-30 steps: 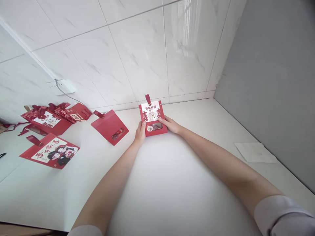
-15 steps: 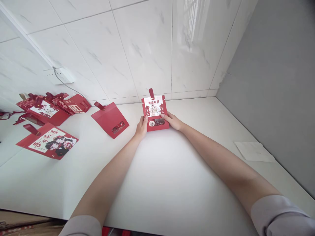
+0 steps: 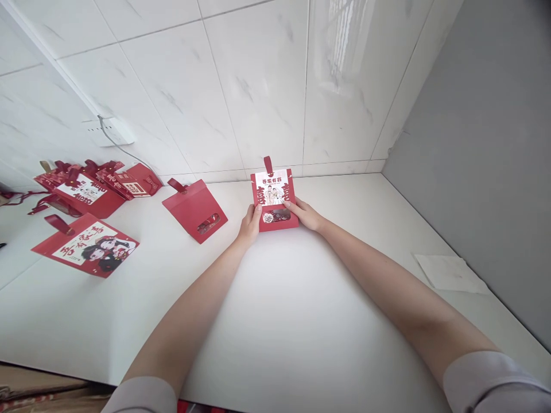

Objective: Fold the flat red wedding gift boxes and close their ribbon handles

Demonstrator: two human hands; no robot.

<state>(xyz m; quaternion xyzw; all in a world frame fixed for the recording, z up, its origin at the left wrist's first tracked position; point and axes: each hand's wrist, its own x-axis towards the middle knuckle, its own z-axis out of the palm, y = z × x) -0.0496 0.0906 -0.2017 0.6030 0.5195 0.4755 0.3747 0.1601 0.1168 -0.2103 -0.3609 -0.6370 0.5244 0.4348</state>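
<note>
A red gift box (image 3: pixel 274 188) with a printed couple, a small window and a ribbon loop stands upright on the white table, close to the tiled wall. My left hand (image 3: pixel 250 223) grips its left side, thumb along the front edge. On the right side my right hand (image 3: pixel 307 214) holds it, the thumb lying over the front. Left of my hands a plain red gift box (image 3: pixel 193 207) with a cut-out window stands at an angle. Farther left is a red gift box (image 3: pixel 92 245) printed with two cartoon figures.
Several red boxes with ribbons (image 3: pixel 92 186) crowd the back left of the table (image 3: pixel 275 321). Above them a cable (image 3: pixel 123 150) runs from a wall socket (image 3: pixel 109 133). A white sheet (image 3: pixel 450 272) lies at the right, beside a grey panel (image 3: pixel 482 149).
The whole view has shifted slightly, so everything appears a little farther right. Both hands keep their hold on the gift box, which has not visibly moved on the table.
</note>
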